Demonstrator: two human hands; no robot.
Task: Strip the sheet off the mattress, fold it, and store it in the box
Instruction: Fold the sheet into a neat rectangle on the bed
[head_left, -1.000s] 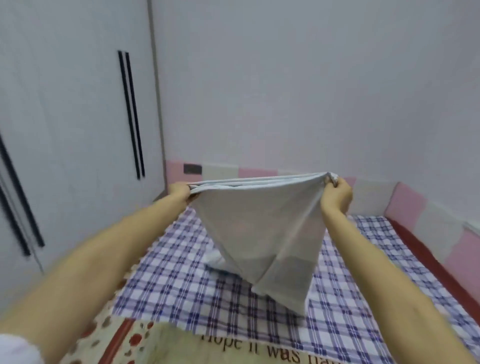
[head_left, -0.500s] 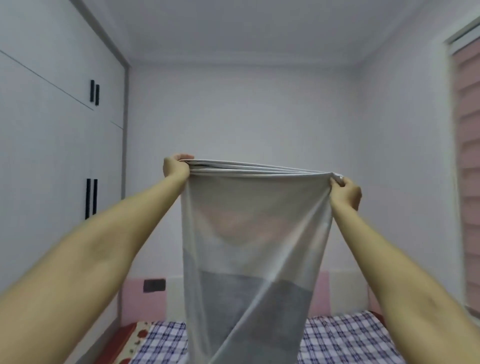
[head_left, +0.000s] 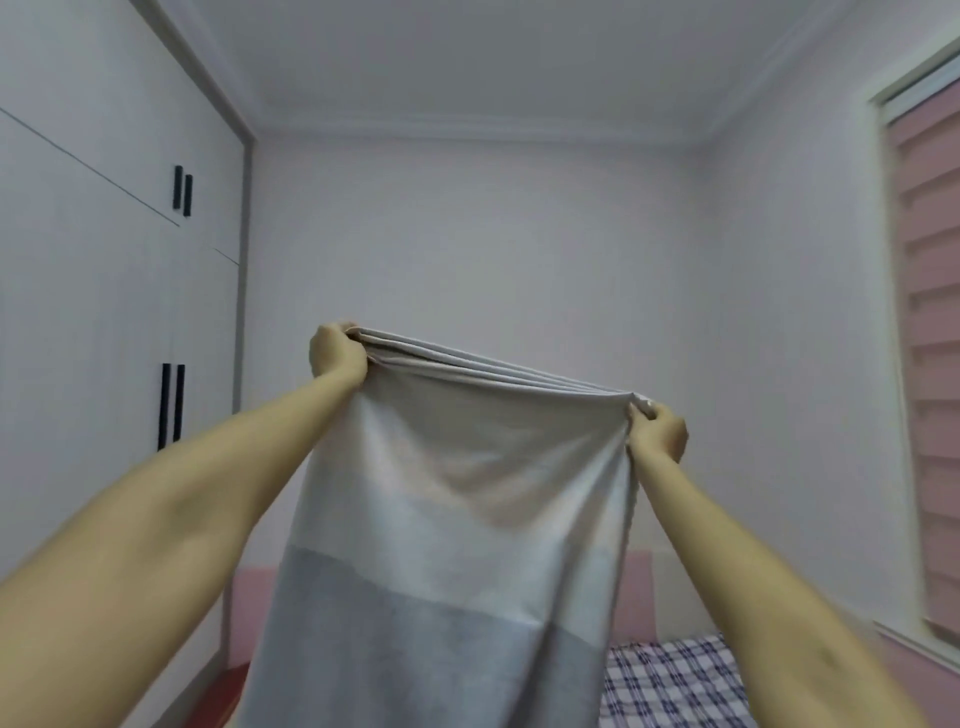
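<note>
Both arms are up, and the grey sheet (head_left: 447, 519) hangs in the air between them, stretched along its bunched top edge. The left hand (head_left: 335, 356) grips one top corner, fingers curled tight round the folds; the right hand (head_left: 658, 431) pinches the other, a little lower. Below, at right, lies the checked mattress (head_left: 670, 680).

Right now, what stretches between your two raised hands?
The head view shows the grey sheet: its layered top edge runs from the left hand to the right hand, the rest hanging down.
</note>
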